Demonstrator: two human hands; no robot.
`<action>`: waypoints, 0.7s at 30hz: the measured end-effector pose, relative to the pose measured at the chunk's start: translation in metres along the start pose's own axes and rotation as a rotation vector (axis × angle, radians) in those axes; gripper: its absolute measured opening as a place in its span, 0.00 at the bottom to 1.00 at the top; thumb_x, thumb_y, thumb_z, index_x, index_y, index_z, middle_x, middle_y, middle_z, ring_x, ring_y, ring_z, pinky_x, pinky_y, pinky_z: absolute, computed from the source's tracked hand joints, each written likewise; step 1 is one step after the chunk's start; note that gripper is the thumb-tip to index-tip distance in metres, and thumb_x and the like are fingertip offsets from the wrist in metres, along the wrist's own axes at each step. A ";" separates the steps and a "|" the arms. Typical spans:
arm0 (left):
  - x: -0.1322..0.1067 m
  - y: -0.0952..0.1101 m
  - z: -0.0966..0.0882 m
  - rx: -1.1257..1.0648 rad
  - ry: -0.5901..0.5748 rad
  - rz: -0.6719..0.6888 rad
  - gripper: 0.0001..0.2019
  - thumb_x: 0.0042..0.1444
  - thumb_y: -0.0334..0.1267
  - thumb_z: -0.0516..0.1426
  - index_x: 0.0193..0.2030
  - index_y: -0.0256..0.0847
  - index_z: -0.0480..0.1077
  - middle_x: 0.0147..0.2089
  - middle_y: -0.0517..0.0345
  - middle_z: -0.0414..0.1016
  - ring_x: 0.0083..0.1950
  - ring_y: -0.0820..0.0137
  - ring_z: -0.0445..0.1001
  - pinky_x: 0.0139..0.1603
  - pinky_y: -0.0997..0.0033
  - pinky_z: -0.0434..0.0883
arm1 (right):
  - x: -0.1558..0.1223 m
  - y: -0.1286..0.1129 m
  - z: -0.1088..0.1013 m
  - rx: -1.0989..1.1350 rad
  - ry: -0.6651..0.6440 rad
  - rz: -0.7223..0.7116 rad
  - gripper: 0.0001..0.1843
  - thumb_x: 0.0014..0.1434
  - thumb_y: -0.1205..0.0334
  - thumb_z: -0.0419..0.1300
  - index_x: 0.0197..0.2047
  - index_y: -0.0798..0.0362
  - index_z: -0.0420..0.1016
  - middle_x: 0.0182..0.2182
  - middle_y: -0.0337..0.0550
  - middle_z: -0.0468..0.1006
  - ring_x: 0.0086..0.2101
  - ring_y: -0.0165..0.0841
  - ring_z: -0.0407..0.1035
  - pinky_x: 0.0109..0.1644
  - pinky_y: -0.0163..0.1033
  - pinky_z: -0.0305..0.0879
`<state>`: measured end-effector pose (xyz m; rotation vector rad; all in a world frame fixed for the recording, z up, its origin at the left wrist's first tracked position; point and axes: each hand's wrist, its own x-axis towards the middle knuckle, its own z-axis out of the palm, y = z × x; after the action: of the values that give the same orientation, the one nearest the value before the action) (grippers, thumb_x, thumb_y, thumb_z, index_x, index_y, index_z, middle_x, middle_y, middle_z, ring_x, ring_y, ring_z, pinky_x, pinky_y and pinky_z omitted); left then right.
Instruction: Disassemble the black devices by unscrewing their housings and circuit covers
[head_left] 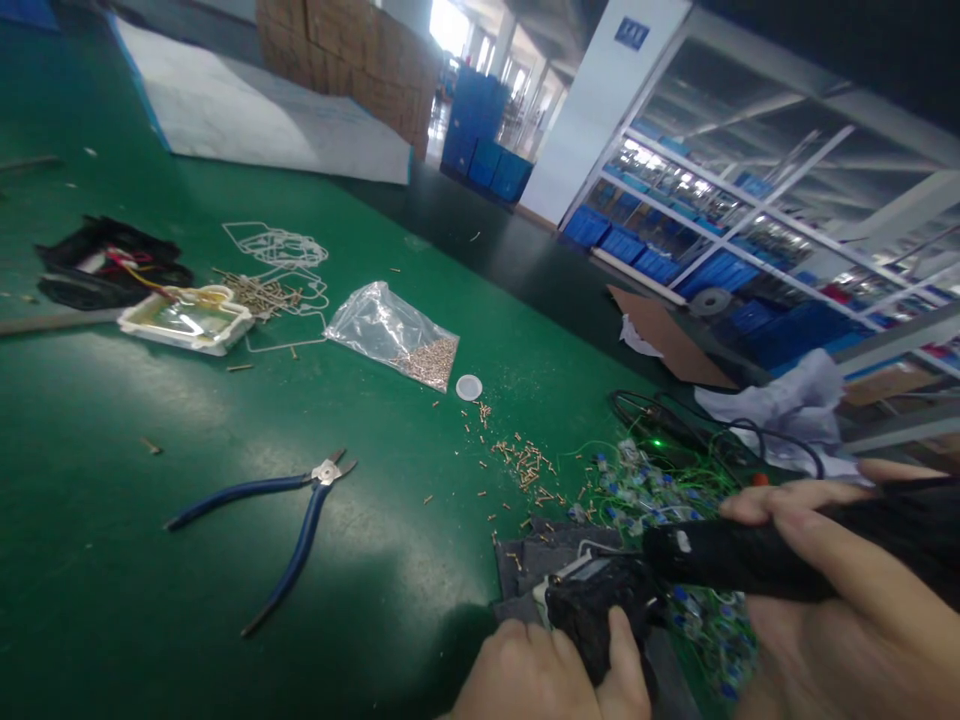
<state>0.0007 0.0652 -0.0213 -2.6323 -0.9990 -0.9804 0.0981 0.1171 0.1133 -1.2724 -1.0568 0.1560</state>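
My right hand [832, 590] is wrapped round a black electric screwdriver [735, 560] that lies almost level, its tip pointing left. My left hand [547, 670] grips a small black part [592, 605] at the bottom edge, thumb on top of it. The screwdriver's tip meets that part. Both sit over a dark grey pad [529, 565] on the green table [150, 500]. Small brass screws [525, 465] lie scattered just beyond the pad.
Blue-handled cutters [277, 525] lie open to the left. A clear bag of screws [401, 340], a white cap [469, 387], a white tray [187, 320] and a tangle of green-wired parts [652, 485] are on the table. Shelving with blue bins [720, 270] stands behind.
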 end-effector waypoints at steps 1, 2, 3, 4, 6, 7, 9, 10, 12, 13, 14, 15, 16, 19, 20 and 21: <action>0.004 -0.002 -0.003 0.009 0.021 0.013 0.14 0.53 0.28 0.51 0.48 0.33 0.62 0.15 0.64 0.61 0.13 0.76 0.62 0.12 0.80 0.55 | 0.000 -0.001 0.002 0.028 0.056 0.023 0.14 0.39 0.69 0.63 0.31 0.45 0.68 0.23 0.33 0.64 0.22 0.33 0.60 0.31 0.44 0.65; 0.007 -0.003 -0.007 0.014 0.040 0.018 0.14 0.52 0.28 0.50 0.47 0.33 0.62 0.14 0.64 0.61 0.12 0.75 0.62 0.11 0.80 0.56 | 0.001 -0.001 0.003 0.057 0.101 0.034 0.14 0.37 0.70 0.63 0.29 0.46 0.69 0.22 0.33 0.65 0.21 0.32 0.60 0.30 0.44 0.65; 0.010 -0.004 -0.009 0.016 0.056 0.014 0.14 0.52 0.27 0.50 0.46 0.33 0.62 0.14 0.64 0.61 0.12 0.74 0.61 0.11 0.79 0.56 | 0.002 0.000 0.004 0.081 0.124 0.029 0.14 0.36 0.72 0.63 0.29 0.48 0.70 0.21 0.33 0.65 0.20 0.32 0.60 0.29 0.43 0.65; 0.012 -0.004 -0.011 0.012 0.067 0.006 0.14 0.51 0.27 0.50 0.46 0.33 0.62 0.14 0.64 0.61 0.11 0.73 0.61 0.10 0.78 0.56 | 0.003 0.001 0.004 0.097 0.128 0.006 0.14 0.35 0.73 0.64 0.28 0.50 0.70 0.19 0.34 0.65 0.20 0.32 0.61 0.28 0.43 0.65; 0.014 -0.004 -0.014 -0.001 0.067 -0.018 0.14 0.50 0.27 0.49 0.45 0.33 0.62 0.13 0.63 0.62 0.11 0.70 0.61 0.08 0.76 0.57 | 0.006 0.006 0.004 0.131 0.125 -0.039 0.15 0.33 0.76 0.64 0.27 0.54 0.69 0.18 0.34 0.66 0.19 0.32 0.62 0.26 0.42 0.65; 0.015 -0.004 -0.015 -0.010 0.057 -0.026 0.15 0.49 0.28 0.49 0.45 0.33 0.62 0.13 0.62 0.63 0.11 0.69 0.62 0.08 0.75 0.58 | 0.008 0.008 0.003 0.149 0.122 -0.051 0.15 0.32 0.77 0.64 0.27 0.55 0.69 0.18 0.34 0.66 0.19 0.32 0.62 0.26 0.42 0.65; 0.015 -0.003 -0.017 -0.031 0.016 -0.034 0.15 0.49 0.30 0.50 0.46 0.33 0.62 0.14 0.60 0.64 0.11 0.68 0.62 0.08 0.73 0.59 | 0.011 0.011 0.000 0.175 0.106 -0.049 0.15 0.33 0.78 0.63 0.26 0.56 0.67 0.18 0.34 0.67 0.19 0.31 0.63 0.25 0.41 0.65; 0.015 -0.003 -0.018 -0.044 -0.011 -0.033 0.16 0.50 0.32 0.50 0.46 0.33 0.62 0.15 0.60 0.64 0.12 0.68 0.63 0.09 0.73 0.60 | 0.013 0.012 -0.001 0.182 0.094 -0.046 0.14 0.33 0.78 0.63 0.26 0.57 0.67 0.17 0.34 0.67 0.18 0.31 0.64 0.25 0.40 0.65; 0.014 -0.003 -0.020 -0.065 -0.065 -0.019 0.18 0.50 0.35 0.51 0.48 0.31 0.62 0.16 0.59 0.65 0.13 0.68 0.64 0.09 0.72 0.61 | 0.014 0.012 -0.002 0.181 0.076 -0.061 0.13 0.35 0.77 0.62 0.26 0.57 0.65 0.16 0.34 0.67 0.17 0.32 0.64 0.23 0.39 0.63; 0.014 -0.003 -0.022 -0.071 -0.092 -0.005 0.19 0.50 0.36 0.51 0.49 0.30 0.61 0.17 0.58 0.66 0.13 0.68 0.64 0.10 0.72 0.62 | 0.014 0.012 -0.003 0.183 0.069 -0.070 0.12 0.35 0.76 0.61 0.26 0.57 0.65 0.15 0.34 0.66 0.17 0.32 0.64 0.23 0.39 0.63; 0.013 -0.003 -0.023 -0.075 -0.121 0.005 0.21 0.50 0.37 0.52 0.50 0.29 0.60 0.18 0.57 0.66 0.14 0.68 0.65 0.10 0.71 0.63 | 0.013 0.011 -0.003 0.191 0.064 -0.079 0.12 0.36 0.76 0.61 0.25 0.57 0.64 0.15 0.34 0.66 0.16 0.32 0.63 0.23 0.38 0.63; 0.013 -0.003 -0.025 -0.078 -0.154 0.013 0.22 0.50 0.37 0.52 0.51 0.29 0.59 0.19 0.57 0.67 0.15 0.68 0.65 0.11 0.71 0.63 | 0.013 0.011 -0.003 0.202 0.059 -0.090 0.12 0.35 0.76 0.61 0.25 0.57 0.64 0.15 0.33 0.66 0.16 0.32 0.63 0.23 0.38 0.63; 0.012 -0.003 -0.026 -0.082 -0.193 0.013 0.23 0.50 0.36 0.52 0.53 0.29 0.58 0.20 0.57 0.67 0.16 0.68 0.66 0.13 0.71 0.64 | 0.011 0.012 -0.003 0.211 0.056 -0.101 0.13 0.35 0.76 0.61 0.26 0.57 0.64 0.16 0.33 0.66 0.16 0.31 0.63 0.23 0.38 0.63; 0.011 -0.002 -0.026 -0.092 -0.316 -0.008 0.25 0.51 0.33 0.52 0.57 0.30 0.54 0.23 0.58 0.68 0.20 0.68 0.68 0.16 0.71 0.65 | 0.009 0.013 -0.004 0.199 0.064 -0.110 0.14 0.35 0.75 0.61 0.27 0.56 0.63 0.18 0.32 0.67 0.17 0.30 0.64 0.23 0.38 0.64; 0.010 -0.001 -0.026 -0.086 -0.348 -0.014 0.26 0.51 0.33 0.52 0.57 0.31 0.53 0.24 0.58 0.68 0.21 0.69 0.68 0.17 0.72 0.65 | 0.009 0.013 -0.006 0.196 0.074 -0.110 0.14 0.35 0.75 0.61 0.27 0.56 0.63 0.18 0.31 0.66 0.17 0.30 0.64 0.23 0.37 0.64; 0.010 -0.001 -0.027 -0.074 -0.373 -0.016 0.26 0.51 0.32 0.52 0.58 0.31 0.52 0.25 0.58 0.68 0.21 0.69 0.68 0.18 0.72 0.65 | 0.011 0.012 -0.009 0.203 0.090 -0.110 0.13 0.35 0.75 0.60 0.27 0.55 0.63 0.18 0.31 0.66 0.17 0.31 0.64 0.22 0.37 0.63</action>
<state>-0.0078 0.0616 0.0056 -2.9413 -1.0731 -0.5457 0.1156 0.1214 0.1105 -1.0268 -1.0048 0.1177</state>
